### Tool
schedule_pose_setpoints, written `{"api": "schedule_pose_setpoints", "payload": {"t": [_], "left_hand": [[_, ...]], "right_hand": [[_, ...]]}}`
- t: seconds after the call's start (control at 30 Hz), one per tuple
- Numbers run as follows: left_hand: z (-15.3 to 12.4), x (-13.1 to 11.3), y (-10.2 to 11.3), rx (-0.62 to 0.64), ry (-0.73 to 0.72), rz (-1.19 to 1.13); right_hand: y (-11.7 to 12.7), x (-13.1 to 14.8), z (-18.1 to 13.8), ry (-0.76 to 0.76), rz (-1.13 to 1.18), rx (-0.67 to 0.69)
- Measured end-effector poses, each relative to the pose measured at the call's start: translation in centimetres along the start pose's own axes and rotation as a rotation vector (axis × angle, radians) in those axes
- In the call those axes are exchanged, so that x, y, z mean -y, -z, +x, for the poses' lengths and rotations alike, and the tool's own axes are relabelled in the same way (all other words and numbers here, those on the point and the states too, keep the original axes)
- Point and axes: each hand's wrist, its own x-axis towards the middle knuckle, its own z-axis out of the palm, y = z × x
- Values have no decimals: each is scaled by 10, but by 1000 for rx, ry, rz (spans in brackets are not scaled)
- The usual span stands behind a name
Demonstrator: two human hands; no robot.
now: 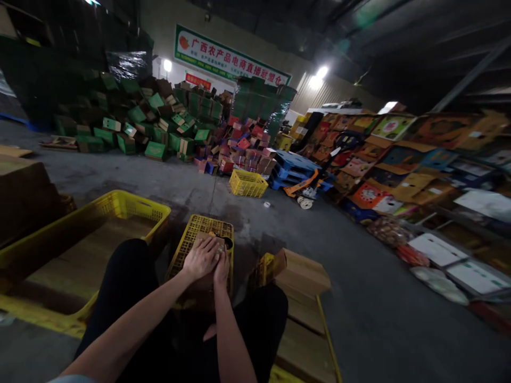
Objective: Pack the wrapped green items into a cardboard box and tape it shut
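Observation:
A small brown cardboard box [204, 282] rests on an upturned yellow plastic crate [184, 246] between my knees. My left hand [203, 259] lies across the top of this box, fingers stretched out and pressed flat. Against its right side is my right hand [222, 266], fingers bent around the edge close to the left fingertips. What lies under the fingers is hidden. Just beyond the hands, on the crate, sits a dark round object [228, 242] with a bit of orange, too dim to name.
On the left stands a large yellow crate [131, 199] with cardboard inside. To the right, an open-flapped carton [301, 271] sits over another yellow crate. Ahead are a small yellow crate [248, 184], an orange pallet jack [305, 186], blue pallets [293, 162] and heaped green boxes [155, 150].

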Motion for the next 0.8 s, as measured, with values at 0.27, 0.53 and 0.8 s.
{"api": "schedule_pose_setpoints", "payload": {"t": [0.27, 0.53, 0.8], "left_hand": [[7, 2, 1, -17, -30, -13], [-15, 15, 13, 12, -251, -43], [-10, 12, 15, 24, -178, -25]], "right_hand": [[-2, 14, 4, 50, -59, -66], [16, 5, -22, 56, -98, 47], [27, 15, -27, 172, -279, 39]]}}
